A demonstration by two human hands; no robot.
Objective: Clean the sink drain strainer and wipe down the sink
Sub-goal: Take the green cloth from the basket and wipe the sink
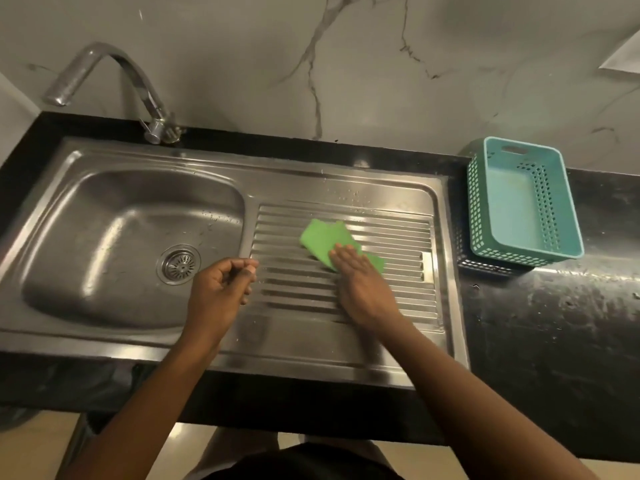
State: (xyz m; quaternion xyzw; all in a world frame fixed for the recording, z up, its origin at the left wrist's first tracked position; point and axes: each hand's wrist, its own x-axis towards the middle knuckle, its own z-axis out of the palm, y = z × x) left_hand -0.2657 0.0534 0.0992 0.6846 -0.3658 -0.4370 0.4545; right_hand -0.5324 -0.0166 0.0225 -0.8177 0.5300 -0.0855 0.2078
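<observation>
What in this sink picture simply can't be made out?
- Head view: part of the green cloth lies hidden under the right hand.
- Head view: left hand is curled, hiding whether it holds anything.
- Head view: drain strainer too small to judge clean.

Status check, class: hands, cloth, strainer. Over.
Right hand flat, pressing green cloth on drainboard. Left hand curled, nothing seen in it. Strainer in place. Nothing blocking.

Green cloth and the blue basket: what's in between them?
In the head view, nothing loose: just ribbed drainboard past the green cloth, the sink rim, then a strip of black counter before the basket.
</observation>
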